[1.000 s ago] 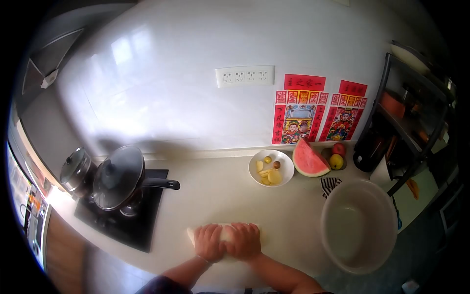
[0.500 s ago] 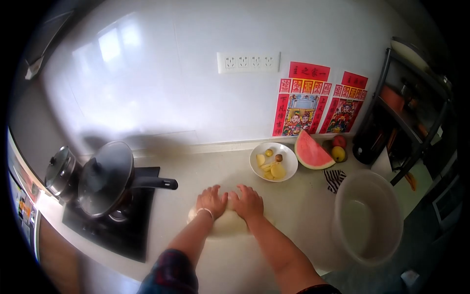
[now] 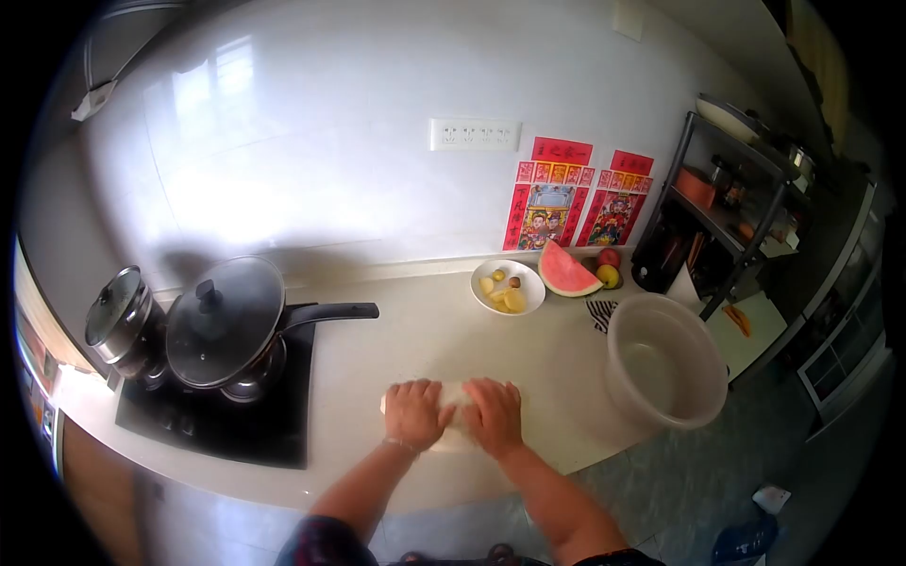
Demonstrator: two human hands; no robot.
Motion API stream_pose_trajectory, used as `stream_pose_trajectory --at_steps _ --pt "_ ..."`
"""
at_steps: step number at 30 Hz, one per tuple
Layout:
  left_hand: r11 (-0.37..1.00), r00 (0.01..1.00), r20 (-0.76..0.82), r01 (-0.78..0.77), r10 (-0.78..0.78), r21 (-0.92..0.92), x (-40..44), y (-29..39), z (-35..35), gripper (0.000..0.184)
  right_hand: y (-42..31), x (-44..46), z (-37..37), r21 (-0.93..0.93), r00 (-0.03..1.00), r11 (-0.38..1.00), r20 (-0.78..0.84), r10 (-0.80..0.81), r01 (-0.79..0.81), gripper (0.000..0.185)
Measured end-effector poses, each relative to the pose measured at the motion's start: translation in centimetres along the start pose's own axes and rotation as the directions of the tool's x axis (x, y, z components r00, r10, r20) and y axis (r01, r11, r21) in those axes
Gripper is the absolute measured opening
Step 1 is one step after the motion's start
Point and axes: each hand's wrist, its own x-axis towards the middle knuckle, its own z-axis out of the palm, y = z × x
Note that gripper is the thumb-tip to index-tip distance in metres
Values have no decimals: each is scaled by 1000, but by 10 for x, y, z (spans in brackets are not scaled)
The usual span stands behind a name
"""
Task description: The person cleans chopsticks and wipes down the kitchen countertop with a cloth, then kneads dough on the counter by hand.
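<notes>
Near the front edge of a pale countertop (image 3: 349, 363), between the hob (image 3: 212, 436) and a plastic tub (image 3: 619, 385), a person's left hand (image 3: 415, 413) and right hand (image 3: 495, 415) press side by side on a lump of dough (image 3: 455, 438), slightly apart, open rather than clamped. The partly hidden dough lies beneath both palms, neither hand nearer, its long axis apparently running side to side.

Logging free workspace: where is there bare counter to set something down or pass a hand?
The counter looks bare between the hob, white bowl and dough, and between the right hand and tub. It is crowded where bowl, watermelon, fruit and striped cloth cluster.
</notes>
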Motion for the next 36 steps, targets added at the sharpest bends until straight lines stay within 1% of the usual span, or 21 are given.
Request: stream_pose_trajectory --at_steps 1,3,5,6,8,14,19,22,23,24,25,26,27,29,30,31,32,33,34,35,36 --pt "996 988 -135 -83 81 -15 -17 -3 6 48 -8 -18 -4 -29 998 998 -43 -49 47 36" --pt "981 952 -244 -192 186 2 -44 -5 8 55 -15 -45 -14 -82 997 994 -3 -77 76 37" --pt "981 971 -148 -194 187 -31 -67 -12 19 57 -12 -63 -16 -144 984 973 51 -172 178 37" --pt "979 968 -161 -201 194 -30 -74 -17 28 59 -7 -67 -11 -150 984 973 54 -170 177 37" --pt "979 965 -179 -200 193 -24 -69 -22 39 59 1 -67 4 -165 982 970 -22 -187 181 40" --pt "990 974 -186 -137 127 -44 -7 -42 50 55 28 0 29 -24 990 992 -67 -123 122 41" --pt "992 978 -188 -103 87 -79 26 -52 54 47 40 29 39 -6 993 995 -60 -100 100 42" --pt "998 996 -87 14 -20 -67 44 -54 50 42 49 47 48 38 997 997 -46 -61 62 38" --pt "995 994 -54 94 -95 -25 53 -53 53 37 53 55 50 76 999 996 -16 -38 40 35" --pt "984 985 -16 175 -174 19 62 -52 57 32 60 66 59 38 996 998 72 44 -47 32" --pt "945 935 146 313 -324 92 79 -46 50 28 65 77 66 -6 976 990 164 140 -141 30" --pt "908 843 339 394 -418 142 98 -49 47 30 63 103 62 -33 870 950 391 299 -312 32" --pt "969 843 479 191 -245 160 108 -59 42 30 62 122 54 -101 696 886 581 422 -453 34" --pt "932 831 447 361 -330 16 93 -53 34 26 48 116 35 -115 732 916 566 379 -385 37" --pt "980 914 353 185 -197 70 67 -44 24 24 36 103 23 -139 736 933 581 349 -332 41" --pt "990 959 279 13 -51 138 31 -31 15 23 15 78 2 -161 858 968 451 247 -194 29" --pt "990 956 258 132 -138 41 4 -15 6 20 11 44 4 -75 967 994 238 94 -78 29" --pt "975 961 167 212 -221 66 -35 -17 35 25 8 14 3 -58 942 995 320 100 -86 29" --pt "974 982 55 173 -183 149 -49 -1 29 29 4 -10 1 -1 985 999 168 34 -34 30" --pt "985 986 9 169 -169 43 -52 0 31 34 6 -11 4 2 984 999 171 47 -48 30" --pt "973 969 90 225 -229 49 -40 -3 30 34 13 -7 9 27 985 999 169 36 -41 31"
